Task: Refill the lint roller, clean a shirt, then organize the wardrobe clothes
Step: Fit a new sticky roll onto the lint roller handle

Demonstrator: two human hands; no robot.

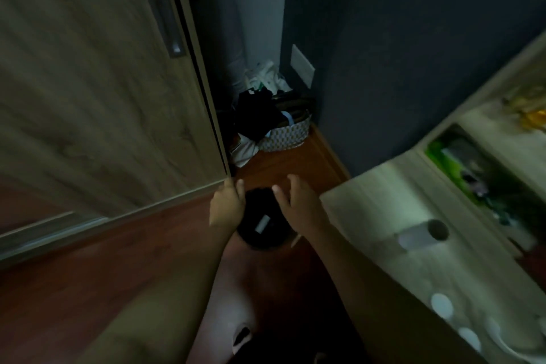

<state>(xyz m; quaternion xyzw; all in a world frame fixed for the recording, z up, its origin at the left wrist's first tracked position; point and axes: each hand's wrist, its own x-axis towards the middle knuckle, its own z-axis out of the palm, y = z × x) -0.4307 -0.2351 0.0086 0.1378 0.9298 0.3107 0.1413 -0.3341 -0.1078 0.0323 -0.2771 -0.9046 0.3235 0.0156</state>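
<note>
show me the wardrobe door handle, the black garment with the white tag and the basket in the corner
door handle (pixel 166 23), head view, middle of the recessed pull
black garment (pixel 256 206), head view, dark cloth above its white tag
basket (pixel 288 136), head view, its patterned side wall

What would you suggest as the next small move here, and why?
Probably slide the door left with the left hand. Its fingers seem to grip the door's edge, the right hand hovers open and holds nothing, and a black garment shows between the hands, apparently waiting to be put away. The frame is blurred, so the grip is not certain.
</note>
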